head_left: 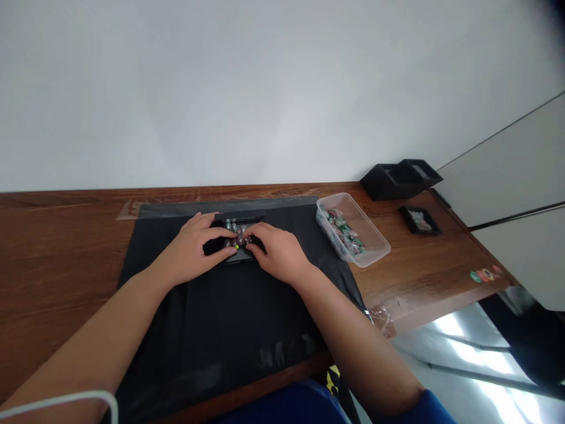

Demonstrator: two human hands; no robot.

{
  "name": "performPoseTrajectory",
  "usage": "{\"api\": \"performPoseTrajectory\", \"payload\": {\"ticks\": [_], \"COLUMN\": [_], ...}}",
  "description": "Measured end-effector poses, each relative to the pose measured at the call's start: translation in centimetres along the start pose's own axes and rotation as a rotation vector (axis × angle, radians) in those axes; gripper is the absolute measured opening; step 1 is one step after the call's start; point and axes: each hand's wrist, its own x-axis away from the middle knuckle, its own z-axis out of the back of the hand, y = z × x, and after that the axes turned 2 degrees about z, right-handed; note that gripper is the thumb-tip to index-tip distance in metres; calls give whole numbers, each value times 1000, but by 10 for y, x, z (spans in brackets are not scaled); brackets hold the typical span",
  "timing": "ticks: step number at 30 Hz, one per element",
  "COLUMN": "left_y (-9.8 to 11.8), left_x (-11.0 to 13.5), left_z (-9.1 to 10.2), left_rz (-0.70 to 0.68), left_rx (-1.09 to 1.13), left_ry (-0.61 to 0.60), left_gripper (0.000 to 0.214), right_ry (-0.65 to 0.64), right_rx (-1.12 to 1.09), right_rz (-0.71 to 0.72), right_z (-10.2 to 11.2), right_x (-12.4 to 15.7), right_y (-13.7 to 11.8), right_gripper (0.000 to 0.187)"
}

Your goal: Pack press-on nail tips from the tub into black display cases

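A small black tray holding several wrapped candies lies on a black mat in the middle of the wooden table. My left hand rests on the tray's left side, its fingers curled over the edge and its thumb reaching toward the candies. My right hand is on the tray's right side, fingertips pressed down among the candies. Whether either hand pinches a candy is hidden by the fingers.
A clear plastic tub with several wrapped candies stands right of the mat. Black open boxes sit at the far right corner, a small black tray nearer. Round stickers lie near the table's right edge. A white wall rises behind.
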Motion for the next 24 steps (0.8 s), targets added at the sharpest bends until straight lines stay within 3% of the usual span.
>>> {"api": "performPoseTrajectory", "payload": {"ticks": [9,15,17,20,24], "left_y": [-2,-3,-5,-6,-5], "left_x": [0,1,3,6,7], "left_z": [1,4,5,7,10], "left_rz": [4,19,67,180,237], "left_rx": [13,35,38,35,60], "left_ry": [0,-6,-23,-52,-37], "left_gripper": [41,43,45,52,54], "right_ry": [12,5,-64,-269,-460], "right_rx": [-7,-40,-49,-48,-16], "right_rz": [-15,-99,-142,-217,-253], "right_z": [2,29,43,59,63], "right_x": [1,4,8,17,21], "right_y": [-1,2,6,14,21], "right_gripper": [27,21,17,23,32]}}
